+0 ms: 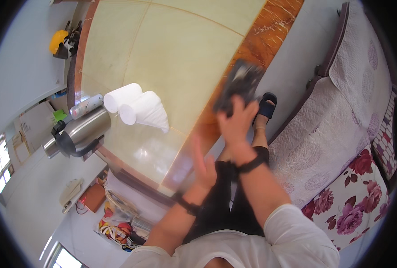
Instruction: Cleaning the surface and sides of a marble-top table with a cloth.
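My right hand (236,122) is at the near edge of a dark grey, flat, roughly rectangular object (240,82), its fingers over that edge. Both are motion-blurred, and I cannot tell what the object is made of. It lies across or just above the brown marbled border of a glossy cream table (178,50). My left hand (204,171) holds nothing; its blurred fingers are apart by the table's near border. Farther left on the tabletop lie two white paper rolls (123,97), one with a loose tail. A steel vacuum jug (84,129) and a pale printed cylinder (87,106) are beside them.
A sofa with a quilted cover (322,134) runs along the right, with a floral cushion (352,204) nearer me. My slippered foot (268,105) is between sofa and table. Bagged items (118,224) and a brown box (96,197) lie at lower left.
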